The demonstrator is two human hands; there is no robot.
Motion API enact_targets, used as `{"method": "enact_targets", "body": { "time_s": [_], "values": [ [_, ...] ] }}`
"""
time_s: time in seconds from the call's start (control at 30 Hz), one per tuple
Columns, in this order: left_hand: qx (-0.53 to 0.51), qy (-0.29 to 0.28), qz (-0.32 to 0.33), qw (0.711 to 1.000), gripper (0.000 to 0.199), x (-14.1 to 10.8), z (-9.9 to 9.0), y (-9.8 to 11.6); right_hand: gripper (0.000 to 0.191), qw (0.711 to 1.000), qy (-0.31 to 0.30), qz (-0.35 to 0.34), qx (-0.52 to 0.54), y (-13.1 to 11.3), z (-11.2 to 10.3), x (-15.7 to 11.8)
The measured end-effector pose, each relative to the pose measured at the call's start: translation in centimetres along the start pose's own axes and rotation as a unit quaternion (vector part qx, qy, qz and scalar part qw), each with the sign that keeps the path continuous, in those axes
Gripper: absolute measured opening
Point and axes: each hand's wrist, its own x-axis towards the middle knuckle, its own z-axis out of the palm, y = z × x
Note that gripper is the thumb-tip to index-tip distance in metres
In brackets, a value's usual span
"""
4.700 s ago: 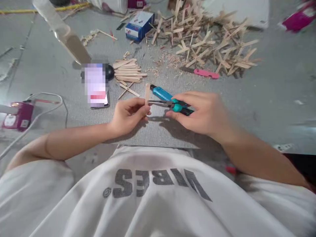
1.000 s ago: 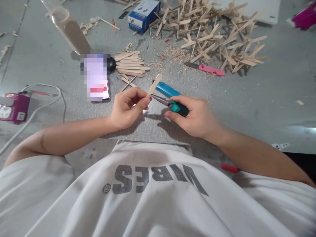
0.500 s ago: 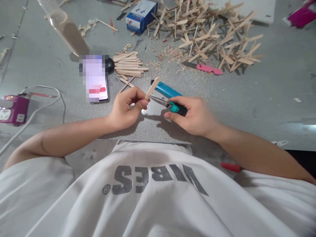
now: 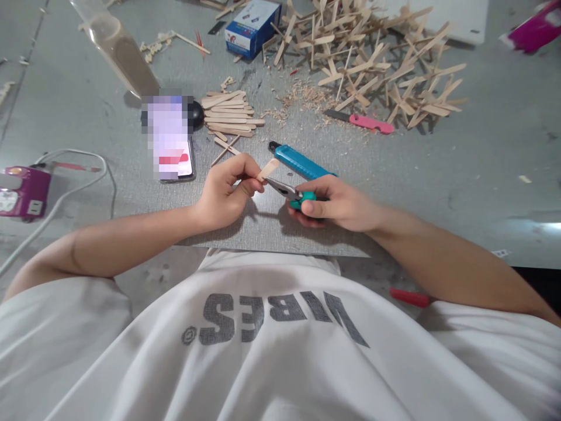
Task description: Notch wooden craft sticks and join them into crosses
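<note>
A wooden craft stick (image 4: 269,169) is pinched between the thumb and fingers of my left hand (image 4: 231,190), its rounded end pointing up and right. My right hand (image 4: 335,203) is closed around the green handles of needle-nose pliers (image 4: 284,189). The tips of the pliers meet the stick right beside my left fingertips; whether the jaws grip it I cannot tell. Just beyond my right hand lies a blue utility knife (image 4: 304,162). Two crossed sticks (image 4: 227,146) rest on the table behind my left hand.
A row of loose craft sticks (image 4: 232,114) lies near a phone (image 4: 175,140) and a bottle (image 4: 125,52). Farther back are a heap of crossed sticks (image 4: 359,52), a blue box (image 4: 252,29), a pink-handled blade (image 4: 370,123) and wood shavings. A purple power socket (image 4: 26,193) with a cable stands left.
The stick has tilted lower and less of it shows above my left fingers. My right hand has turned, with its thumb now over the handles, and the pliers have shifted slightly.
</note>
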Motion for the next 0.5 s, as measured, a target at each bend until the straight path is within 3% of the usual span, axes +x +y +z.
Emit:
{"method": "enact_targets", "body": {
  "time_s": [0.1,0.3,0.4,0.5],
  "values": [
    [-0.029,0.002,-0.031,0.999,0.043,0.2,0.24,0.45,0.083,0.988,-0.074,0.058,0.12,0.26,-0.03,0.0],
    [-0.118,0.04,-0.089,0.988,0.057,0.5,0.87,0.62,0.079,0.969,-0.116,0.074,0.205,0.28,0.33,-0.01],
    [-0.142,0.055,-0.12,0.981,0.059,0.53,0.82,0.6,0.084,0.981,-0.076,0.048,0.17,-0.07,0.26,-0.3],
    [-0.139,0.066,-0.166,0.974,0.057,0.49,0.71,0.92,0.082,0.998,0.029,0.008,0.063,-0.37,0.46,-0.94]
  ]
}}
